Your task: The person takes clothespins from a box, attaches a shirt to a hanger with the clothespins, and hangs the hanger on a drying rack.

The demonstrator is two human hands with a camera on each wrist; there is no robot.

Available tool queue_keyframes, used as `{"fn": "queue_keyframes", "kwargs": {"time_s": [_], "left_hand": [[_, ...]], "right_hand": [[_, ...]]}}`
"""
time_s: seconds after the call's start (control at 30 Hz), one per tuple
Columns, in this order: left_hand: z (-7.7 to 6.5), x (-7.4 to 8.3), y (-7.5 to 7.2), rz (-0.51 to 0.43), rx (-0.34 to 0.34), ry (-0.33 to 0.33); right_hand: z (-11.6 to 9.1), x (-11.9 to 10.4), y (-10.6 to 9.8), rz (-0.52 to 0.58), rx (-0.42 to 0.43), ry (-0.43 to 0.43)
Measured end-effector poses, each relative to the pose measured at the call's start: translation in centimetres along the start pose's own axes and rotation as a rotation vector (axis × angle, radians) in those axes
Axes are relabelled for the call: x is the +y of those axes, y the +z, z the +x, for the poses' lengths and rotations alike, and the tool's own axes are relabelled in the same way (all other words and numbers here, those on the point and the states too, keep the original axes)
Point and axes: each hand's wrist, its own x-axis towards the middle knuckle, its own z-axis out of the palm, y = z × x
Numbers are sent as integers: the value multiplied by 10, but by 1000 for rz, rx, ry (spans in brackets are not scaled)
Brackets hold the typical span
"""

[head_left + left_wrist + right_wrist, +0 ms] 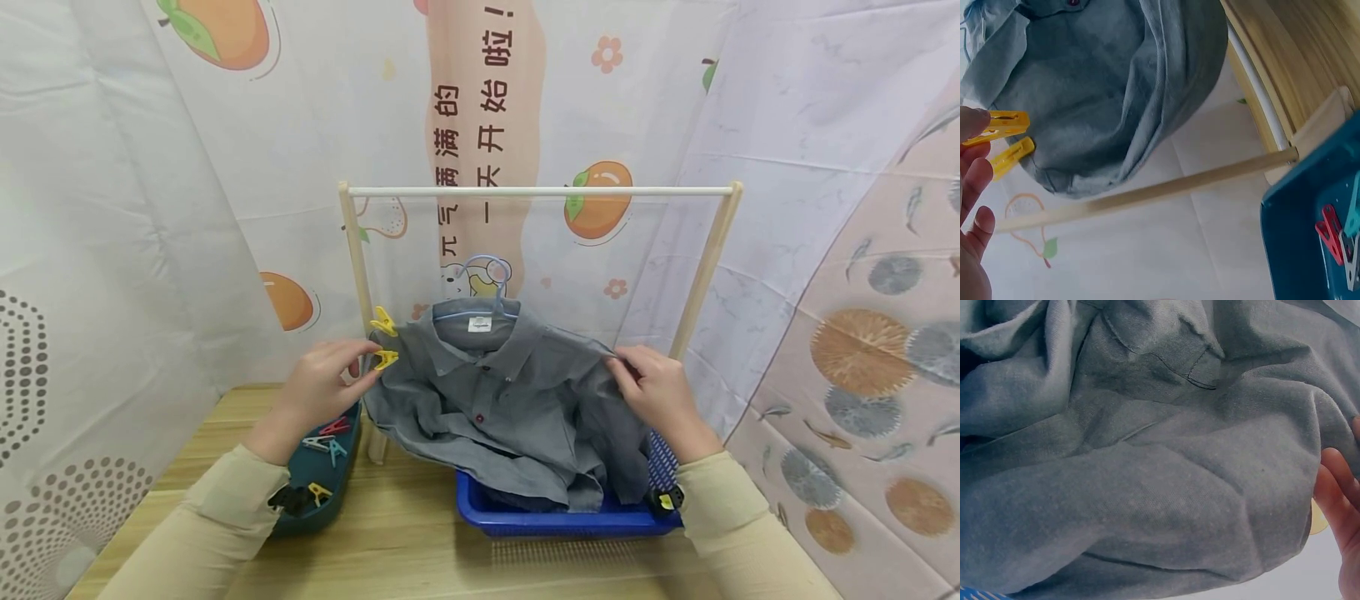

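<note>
A grey button-up shirt (487, 400) is spread on a light blue hanger (501, 279), its collar and white label facing me. My left hand (330, 375) pinches a yellow clothespin (386, 359) in front of the shirt's left-side shoulder. Just above it, a second yellow clothespin (383, 322) sits on the shoulder edge; the left wrist view shows both the held clothespin (1007, 123) and the other clothespin (1015, 156) close together. With thumb and fingers, my right hand (656, 387) holds the opposite shoulder by its edge. Grey cloth (1147, 475) fills most of the right wrist view.
A wooden rack with a white bar (540, 192) stands behind the shirt. Below the cloth is a blue basket (570, 527) on the wooden table (405, 542). At left, a dark teal tray (318, 521) holds several coloured clothespins. Printed curtains hang behind.
</note>
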Motion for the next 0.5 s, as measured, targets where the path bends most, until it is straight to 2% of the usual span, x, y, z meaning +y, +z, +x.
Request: {"fn": "queue_keyframes", "kwargs": {"time_s": [0.17,0.5], "left_hand": [[7,8,3,-10,-6,-11],[19,18,16,-63,7,13]], "right_hand": [[0,0,0,-3,4,-5],[0,-1,0,2,1,5]]}}
